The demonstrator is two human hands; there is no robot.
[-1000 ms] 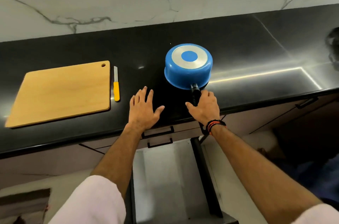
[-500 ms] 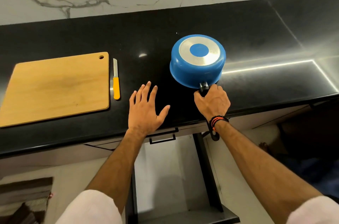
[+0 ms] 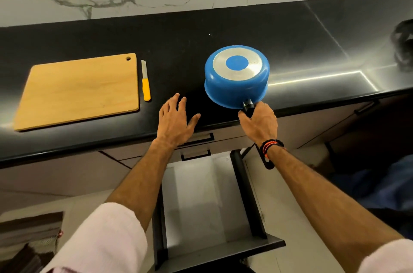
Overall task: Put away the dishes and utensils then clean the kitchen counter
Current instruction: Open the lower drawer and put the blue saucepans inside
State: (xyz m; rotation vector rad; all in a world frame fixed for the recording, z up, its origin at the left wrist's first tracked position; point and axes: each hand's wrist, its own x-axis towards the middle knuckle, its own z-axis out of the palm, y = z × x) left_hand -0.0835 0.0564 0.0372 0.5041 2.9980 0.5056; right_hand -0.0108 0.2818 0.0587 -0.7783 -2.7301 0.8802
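The blue saucepan (image 3: 237,75) sits upside down on the black counter (image 3: 223,26), base up, probably left that way to drain, with its black handle (image 3: 248,107) pointing toward five o'clock over the counter's front edge. The right hand (image 3: 260,124) is wrapped round that handle, fingers curled closed on it, a grip that suits lifting and turning the pan. The left hand (image 3: 176,119) lies flat and spread on the counter at the pan's eight o'clock, holding nothing, seemingly as a brace. Directly below, at six o'clock, an open drawer (image 3: 259,212) waits, likely the pan's destination. Off at nine o'clock lie the wooden cutting board (image 3: 78,90) and, just beside its right edge, a yellow-handled knife (image 3: 145,81), not yet put away.
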